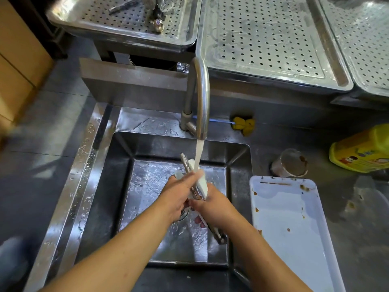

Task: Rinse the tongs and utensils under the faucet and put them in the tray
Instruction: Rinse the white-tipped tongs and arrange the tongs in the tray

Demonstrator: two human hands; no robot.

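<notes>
**Tongs held under running water, both hands closed on them**

Over the middle of the sink [147, 148], the left hand [179, 197] and right hand [214, 207] meet around a bundle made of metal tongs [186, 163] and a white utensil [201, 182]. The left hand's fingers [194, 175] curl round the upper part of the bundle. The right hand grips it just below, at about 5 o'clock from the left hand. The bundle slants, with the serrated tip of the tongs pointing to 11 o'clock and the far end sticking out past the right wrist toward 5 o'clock.

The faucet [200, 91] arches in from 12 o'clock, and its stream of water [199, 152] lands on the white utensil, right at the left fingertips.

At 3 o'clock from the sink, a white tray [294, 228] with brown stains lies on the table [273, 131]. A glass cup [291, 163] stands just beyond its far edge, and a yellow bottle [362, 150] lies at 2 o'clock. A yellow brush [244, 125] lies behind the faucet. At 11 o'clock, a perforated steel tray [130, 17] holds some metal utensils [156, 17].
</notes>
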